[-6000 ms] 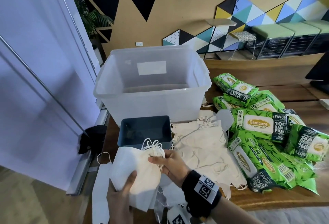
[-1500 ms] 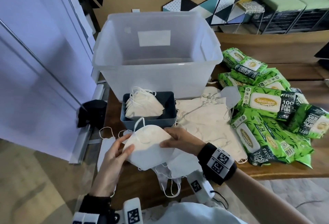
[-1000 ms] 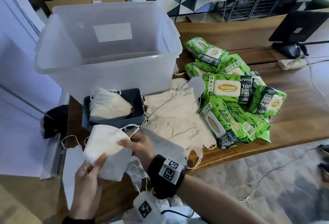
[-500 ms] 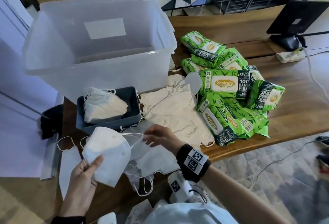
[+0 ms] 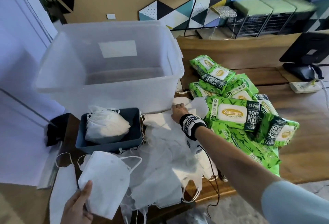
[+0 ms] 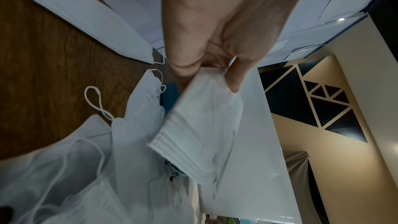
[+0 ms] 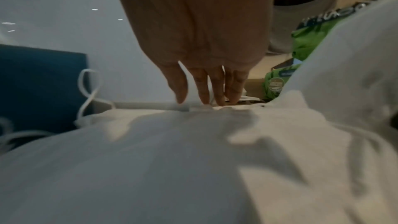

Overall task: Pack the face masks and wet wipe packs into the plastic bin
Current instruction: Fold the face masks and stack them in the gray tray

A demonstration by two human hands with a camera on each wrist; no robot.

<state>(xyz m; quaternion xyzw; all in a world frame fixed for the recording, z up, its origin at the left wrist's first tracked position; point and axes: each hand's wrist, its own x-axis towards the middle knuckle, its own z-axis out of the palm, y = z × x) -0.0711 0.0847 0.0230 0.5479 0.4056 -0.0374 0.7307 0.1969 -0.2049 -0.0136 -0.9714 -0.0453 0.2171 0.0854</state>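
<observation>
Two hands: left hand (image 5: pixel 76 206) pinches mask stack (image 5: pixel 105 184); right hand (image 5: pixel 179 112), fingers extended, touches loose masks (image 5: pixel 165 152) beside bin (image 5: pixel 110 81).

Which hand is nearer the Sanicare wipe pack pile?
Right. The right hand rests on the loose masks beside the wipe pack pile; the left hand holds a mask at the table's near edge, far left.

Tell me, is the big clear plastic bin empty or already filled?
Empty: the clear plastic bin shows only its bare floor; no masks or wipe packs lie inside.
</observation>
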